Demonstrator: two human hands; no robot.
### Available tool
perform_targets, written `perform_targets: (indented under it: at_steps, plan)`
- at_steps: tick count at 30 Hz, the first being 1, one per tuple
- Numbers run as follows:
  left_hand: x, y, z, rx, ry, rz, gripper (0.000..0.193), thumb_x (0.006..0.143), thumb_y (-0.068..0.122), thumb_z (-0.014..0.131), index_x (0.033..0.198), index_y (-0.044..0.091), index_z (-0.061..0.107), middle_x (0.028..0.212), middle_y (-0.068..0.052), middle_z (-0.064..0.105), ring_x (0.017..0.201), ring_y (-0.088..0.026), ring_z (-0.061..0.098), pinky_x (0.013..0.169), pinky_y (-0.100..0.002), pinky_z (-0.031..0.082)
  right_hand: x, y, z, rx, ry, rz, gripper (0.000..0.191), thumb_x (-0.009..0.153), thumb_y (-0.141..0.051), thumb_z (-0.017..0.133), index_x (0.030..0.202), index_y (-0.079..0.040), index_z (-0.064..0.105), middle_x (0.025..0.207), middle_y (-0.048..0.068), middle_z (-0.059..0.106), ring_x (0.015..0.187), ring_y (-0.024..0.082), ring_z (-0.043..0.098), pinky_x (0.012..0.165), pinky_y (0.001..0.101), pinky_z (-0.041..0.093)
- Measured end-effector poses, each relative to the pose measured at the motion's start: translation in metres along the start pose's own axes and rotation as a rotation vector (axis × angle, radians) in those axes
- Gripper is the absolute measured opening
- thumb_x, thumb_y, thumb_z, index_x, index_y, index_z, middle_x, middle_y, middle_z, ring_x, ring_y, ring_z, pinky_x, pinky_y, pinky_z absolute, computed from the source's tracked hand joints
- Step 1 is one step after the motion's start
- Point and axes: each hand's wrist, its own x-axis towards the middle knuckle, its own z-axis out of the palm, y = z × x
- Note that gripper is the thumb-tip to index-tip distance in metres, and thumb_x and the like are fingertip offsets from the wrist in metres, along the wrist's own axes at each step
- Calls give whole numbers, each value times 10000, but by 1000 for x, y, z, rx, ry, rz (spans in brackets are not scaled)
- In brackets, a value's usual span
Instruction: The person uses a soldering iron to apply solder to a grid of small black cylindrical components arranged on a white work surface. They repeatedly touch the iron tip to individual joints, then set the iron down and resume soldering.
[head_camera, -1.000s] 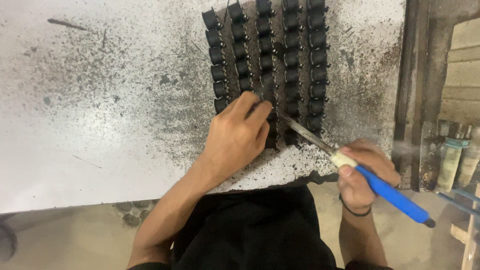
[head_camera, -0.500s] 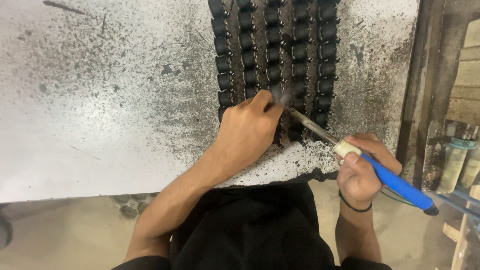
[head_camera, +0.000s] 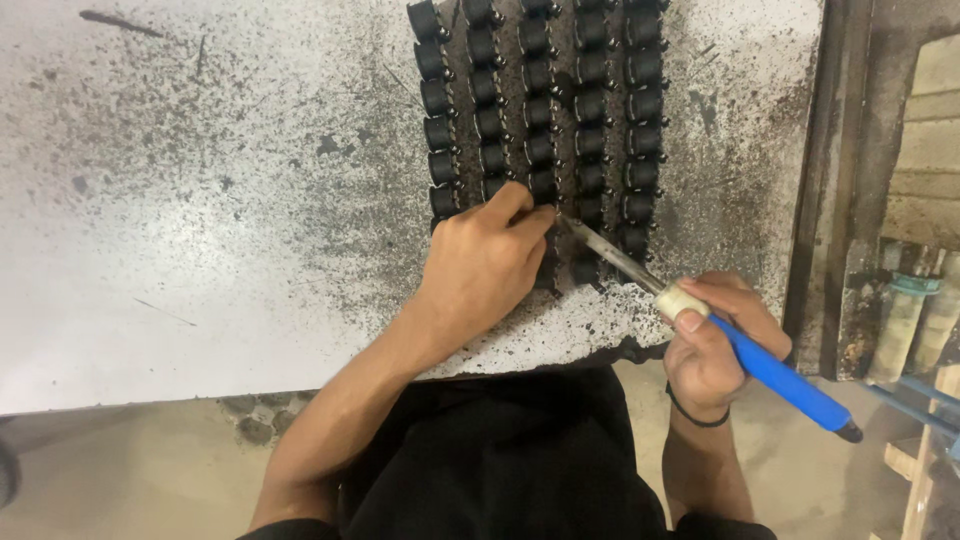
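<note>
Several rows of small black cylindrical parts lie side by side on a white, black-speckled table. My left hand rests on the near end of these rows, fingertips pressing on one black part. My right hand grips a blue-handled soldering iron like a pen. Its metal tip reaches left to the part just by my left fingertips. The parts under my left palm are hidden.
The table's near edge runs just before my torso. A dark metal frame borders the table on the right, with wooden slats and bottles beyond it. Bare floor lies below.
The view has shifted slightly, so the rows sit a little further right. Both hands stay at the same parts, with the iron's tip still against the near row.
</note>
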Motion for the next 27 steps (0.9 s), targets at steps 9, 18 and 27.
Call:
perform_targets:
  at_steps: [9,18,27]
  plan:
    - [-1,2,6,82,-8,36,211,826,6,673,1033,-12,711,957,-119,599,795,-275,701,612,-388,575,0,9,-3,41,25,-119,280,822,-78,651,1024,115,663,914,239,683,824,294,645,744,312,480]
    - [-3,1,9,102,3,27,204,811,-15,660,1013,-15,691,958,-130,611,743,-262,702,549,-370,555,1,2,1,5,-46,-120,268,842,-68,667,1030,122,664,894,224,678,754,254,637,682,284,472]
    - [9,5,3,106,-43,1,172,787,-3,684,953,-8,639,958,-160,607,729,-317,701,563,-407,568,18,-10,-13,-64,-148,-153,293,805,-99,686,1010,110,685,880,218,700,711,249,658,613,270,516]
